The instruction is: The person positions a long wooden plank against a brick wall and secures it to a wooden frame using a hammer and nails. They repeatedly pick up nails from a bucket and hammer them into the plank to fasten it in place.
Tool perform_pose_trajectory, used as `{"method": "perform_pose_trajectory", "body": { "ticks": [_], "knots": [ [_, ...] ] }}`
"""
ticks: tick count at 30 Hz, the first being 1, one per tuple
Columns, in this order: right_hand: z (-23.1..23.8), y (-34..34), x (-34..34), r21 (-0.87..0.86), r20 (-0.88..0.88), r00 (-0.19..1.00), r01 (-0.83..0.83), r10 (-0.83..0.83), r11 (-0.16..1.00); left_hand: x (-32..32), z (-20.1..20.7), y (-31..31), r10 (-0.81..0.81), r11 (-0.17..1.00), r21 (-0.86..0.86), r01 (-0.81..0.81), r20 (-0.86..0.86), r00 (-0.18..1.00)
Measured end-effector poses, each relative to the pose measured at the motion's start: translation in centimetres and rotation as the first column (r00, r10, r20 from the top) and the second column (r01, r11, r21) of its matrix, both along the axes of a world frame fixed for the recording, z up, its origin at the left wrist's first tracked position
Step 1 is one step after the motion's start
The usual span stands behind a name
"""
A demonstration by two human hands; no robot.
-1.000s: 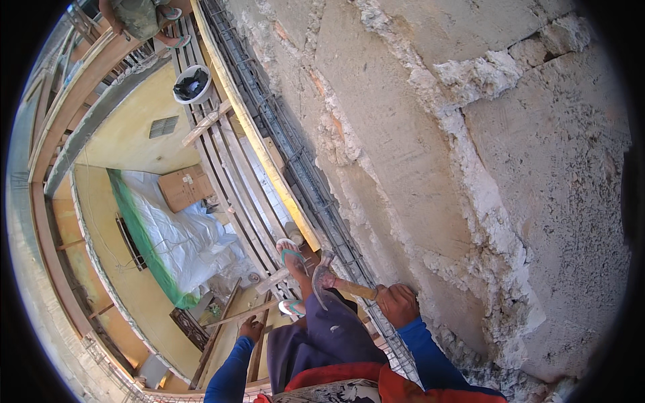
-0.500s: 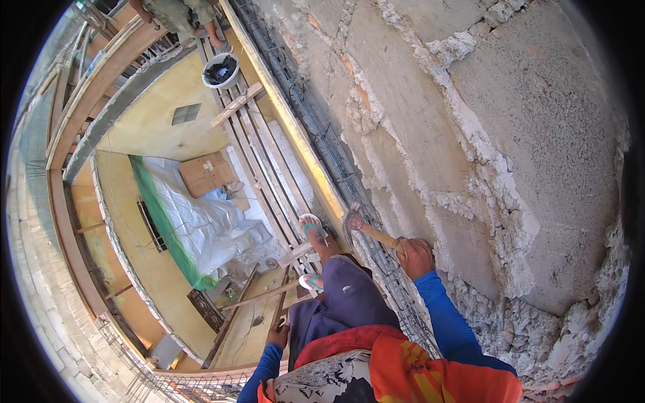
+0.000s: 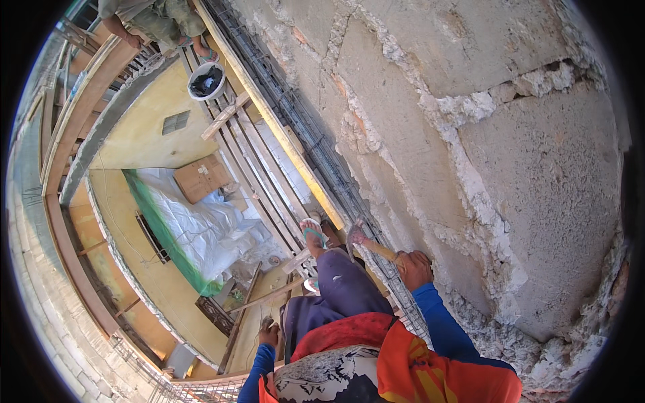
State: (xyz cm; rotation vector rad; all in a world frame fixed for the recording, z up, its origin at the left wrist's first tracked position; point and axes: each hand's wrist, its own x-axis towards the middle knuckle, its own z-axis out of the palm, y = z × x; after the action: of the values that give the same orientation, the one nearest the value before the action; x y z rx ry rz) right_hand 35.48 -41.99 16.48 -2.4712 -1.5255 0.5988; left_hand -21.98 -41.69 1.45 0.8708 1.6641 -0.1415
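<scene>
My right hand (image 3: 414,270) is wrapped round the wooden handle of a claw hammer (image 3: 377,250). Its reddish, worn head hangs over the rebar cage (image 3: 322,161) that runs along the foot of the rough wall. Low beside my left thigh, my left hand (image 3: 268,332) is held with its fingers curled; whatever may be inside is too small to make out. Below me, my feet in flip-flops rest on a walkway of narrow wooden planks (image 3: 259,171). A yellow-edged board (image 3: 269,114) lies between those planks and the rebar.
A white bucket (image 3: 206,81) with dark contents stands farther along the planks, near another person (image 3: 168,20). The chipped, cracked plaster wall (image 3: 531,174) rises on my right. Down to the left is a drop to plastic sheeting (image 3: 195,215) and a cardboard box (image 3: 201,177).
My left hand has moved left, away from my thigh. My front foot and the view have shifted slightly. More of the other person shows, with a hand on the curved wooden beam.
</scene>
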Motion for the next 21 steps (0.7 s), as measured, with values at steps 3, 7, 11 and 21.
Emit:
{"method": "perform_pose_trajectory", "body": {
  "ticks": [3,7,11,21],
  "knots": [
    [-0.2,-0.2,0.0,-0.014,0.002,1.000,0.030,-0.030,0.999,3.3,0.1,3.7,-0.013,0.997,0.072,0.012,0.009,1.000],
    [0.3,0.4,-0.2,-0.047,-0.005,0.998,0.061,-0.061,0.997,7.8,2.8,8.8,0.062,0.998,0.018,-0.063,0.056,0.997],
    [-0.6,0.3,-0.3,-0.061,0.007,0.996,0.092,-0.092,0.994,8.5,2.6,10.8,0.070,0.997,0.029,-0.072,0.049,0.996],
    [-0.4,1.1,-0.1,-0.084,-0.017,0.990,0.138,-0.140,0.987,8.5,4.8,11.7,0.071,0.996,0.046,-0.071,-0.011,0.997]
  ]
}}
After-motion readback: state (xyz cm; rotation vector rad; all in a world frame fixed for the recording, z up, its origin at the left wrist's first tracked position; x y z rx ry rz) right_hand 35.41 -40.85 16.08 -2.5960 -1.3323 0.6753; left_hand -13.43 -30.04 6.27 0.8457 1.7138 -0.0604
